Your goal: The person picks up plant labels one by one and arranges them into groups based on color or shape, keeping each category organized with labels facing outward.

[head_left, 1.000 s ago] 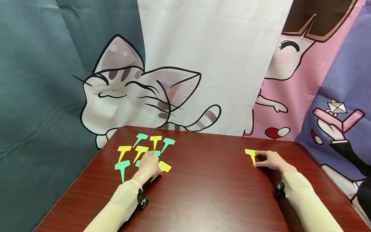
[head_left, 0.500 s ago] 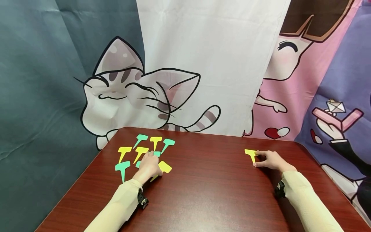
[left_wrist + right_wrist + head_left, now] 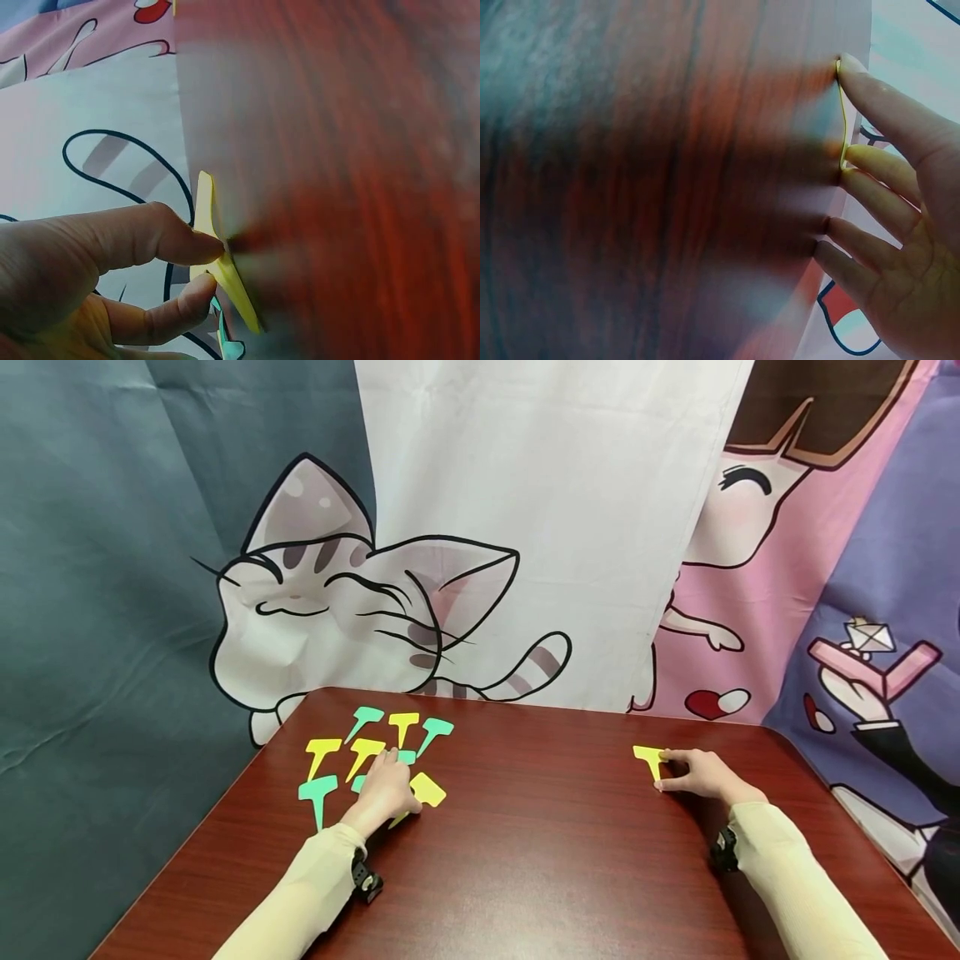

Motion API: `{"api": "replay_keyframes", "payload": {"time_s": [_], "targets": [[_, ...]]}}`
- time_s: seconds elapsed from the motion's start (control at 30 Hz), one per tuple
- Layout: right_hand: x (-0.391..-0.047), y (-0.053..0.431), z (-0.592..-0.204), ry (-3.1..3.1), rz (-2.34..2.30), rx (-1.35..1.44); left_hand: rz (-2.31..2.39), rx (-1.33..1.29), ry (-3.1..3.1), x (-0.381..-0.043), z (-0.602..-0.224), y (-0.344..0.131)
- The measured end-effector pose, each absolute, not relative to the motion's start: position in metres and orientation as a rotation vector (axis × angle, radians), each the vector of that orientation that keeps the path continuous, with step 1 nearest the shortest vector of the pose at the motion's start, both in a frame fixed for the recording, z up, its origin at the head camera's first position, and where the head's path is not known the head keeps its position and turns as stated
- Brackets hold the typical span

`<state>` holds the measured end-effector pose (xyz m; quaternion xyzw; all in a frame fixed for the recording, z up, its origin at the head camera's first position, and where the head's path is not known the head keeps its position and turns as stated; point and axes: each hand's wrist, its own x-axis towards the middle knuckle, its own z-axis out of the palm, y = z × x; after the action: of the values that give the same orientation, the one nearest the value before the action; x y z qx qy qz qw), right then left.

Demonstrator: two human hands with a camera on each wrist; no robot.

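Observation:
In the head view my left hand (image 3: 385,789) pinches a yellow T-shaped plant label (image 3: 428,789) between thumb and finger. The left wrist view shows that yellow label (image 3: 238,294) standing on edge at the fingertips. Partly hidden under this hand lie green labels, one showing its green head (image 3: 406,757). Far to the right, my right hand (image 3: 705,774) holds another yellow label (image 3: 649,755), thumb at its pointed tip and fingers at its broad head. Seen from the right wrist, this label's thin edge (image 3: 844,120) runs from thumb to fingertips, close against the tabletop.
Several green and yellow labels lie spread around the left hand, such as a green one (image 3: 318,788), a yellow one (image 3: 322,747) and a green one (image 3: 437,727). The dark red wooden table (image 3: 525,827) reaches back to a cartoon-printed cloth (image 3: 555,527).
The yellow label at my left hand has turned slightly, its head lifting a little. Both hands have stayed nearly in place, and the right label lies as before.

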<state>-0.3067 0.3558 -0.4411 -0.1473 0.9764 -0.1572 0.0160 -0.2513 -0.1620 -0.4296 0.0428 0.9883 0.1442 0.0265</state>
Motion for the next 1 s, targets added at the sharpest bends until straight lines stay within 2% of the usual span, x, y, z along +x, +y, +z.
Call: {"api": "replay_keyframes", "payload": {"time_s": [1.0], "targets": [[-0.3067, 0.3558, -0.4423, 3.052, -0.49, -0.477, 0.484, 0.32, 3.088, -0.2505, -0.4302, -0.1618]]}}
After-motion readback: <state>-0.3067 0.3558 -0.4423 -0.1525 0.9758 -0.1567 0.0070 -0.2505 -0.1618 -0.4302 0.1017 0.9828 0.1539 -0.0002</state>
